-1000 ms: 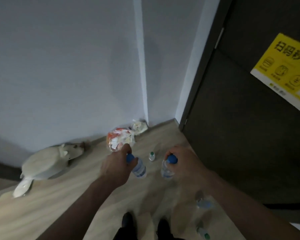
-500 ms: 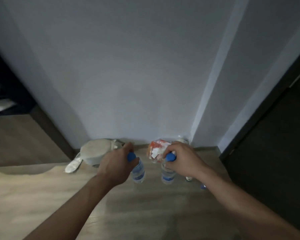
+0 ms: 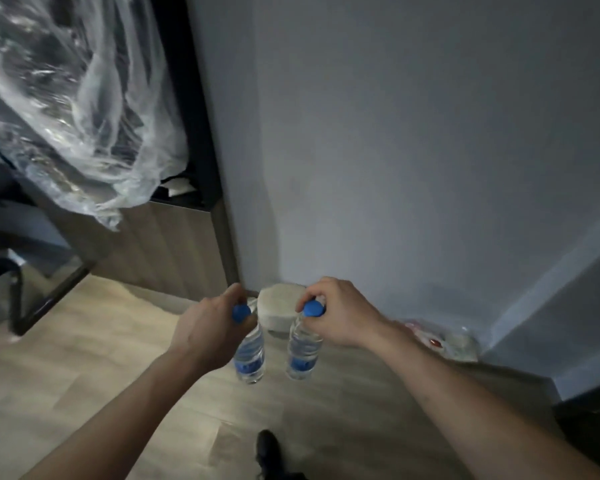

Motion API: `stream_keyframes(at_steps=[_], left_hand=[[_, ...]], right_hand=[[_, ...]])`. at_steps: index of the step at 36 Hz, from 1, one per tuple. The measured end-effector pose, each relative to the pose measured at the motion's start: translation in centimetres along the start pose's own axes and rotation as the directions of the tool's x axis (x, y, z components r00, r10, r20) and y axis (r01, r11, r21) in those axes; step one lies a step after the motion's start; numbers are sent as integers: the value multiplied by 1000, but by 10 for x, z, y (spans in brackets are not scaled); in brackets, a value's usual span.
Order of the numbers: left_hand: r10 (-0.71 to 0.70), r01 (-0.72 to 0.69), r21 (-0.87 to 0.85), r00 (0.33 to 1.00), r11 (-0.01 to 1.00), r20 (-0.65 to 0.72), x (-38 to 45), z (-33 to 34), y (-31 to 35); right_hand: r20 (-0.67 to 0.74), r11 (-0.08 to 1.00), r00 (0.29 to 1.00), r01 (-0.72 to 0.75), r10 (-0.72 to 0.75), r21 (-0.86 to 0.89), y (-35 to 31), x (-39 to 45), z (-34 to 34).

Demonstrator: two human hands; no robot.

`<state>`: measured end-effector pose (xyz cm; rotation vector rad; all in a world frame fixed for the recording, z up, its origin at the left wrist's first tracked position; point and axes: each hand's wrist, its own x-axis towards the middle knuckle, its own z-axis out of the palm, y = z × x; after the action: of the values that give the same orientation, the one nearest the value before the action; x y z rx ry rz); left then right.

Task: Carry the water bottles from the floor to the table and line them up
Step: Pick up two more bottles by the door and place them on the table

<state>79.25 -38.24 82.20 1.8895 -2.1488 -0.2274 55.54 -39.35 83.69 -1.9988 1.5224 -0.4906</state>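
Two small clear water bottles with blue caps and blue labels hang side by side above the wooden floor. My left hand (image 3: 208,332) grips the left bottle (image 3: 250,355) by its neck, just under the cap. My right hand (image 3: 340,315) pinches the right bottle (image 3: 302,351) at its cap. Both bottles hang roughly upright, a little apart from each other. No other bottles show in this view.
A dark cabinet (image 3: 174,244) with crumpled clear plastic sheeting (image 3: 70,109) stands at the left, beside a black chair frame (image 3: 18,289). A pale bag (image 3: 278,308) lies by the wall behind the bottles. Litter (image 3: 440,341) sits in the right corner. My shoe (image 3: 267,448) is below.
My view has swung left, away from the door corner towards the cabinet and chair. Both hands keep hold of their bottles, carried along in front of me.
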Motion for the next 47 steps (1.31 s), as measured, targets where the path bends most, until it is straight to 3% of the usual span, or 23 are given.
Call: stream_keyframes(at_steps=[12,21,30,43,47], left_hand=[[-314,312,-80,949,947,-16,69,-59,-191],[-495,495,-58,844,867,-206,80,-121,-341],[-590,604,-46,755,796,-285,78,-169,-498],[-512,548,43,804,835,-301,112,-242,-713],[-526,563,27,788,826,-320,129,-261,-773]], right_hand=[[219,972,952,229,-214,-45,-120,212,89],[342,907,852,421,-395,-1,-250,341,168],[391,858,787,514,-477,11,-377,431,256],[322,864,813,502,-485,31,-530,524,356],[326,872,821,489,-468,23,-570,568,379]])
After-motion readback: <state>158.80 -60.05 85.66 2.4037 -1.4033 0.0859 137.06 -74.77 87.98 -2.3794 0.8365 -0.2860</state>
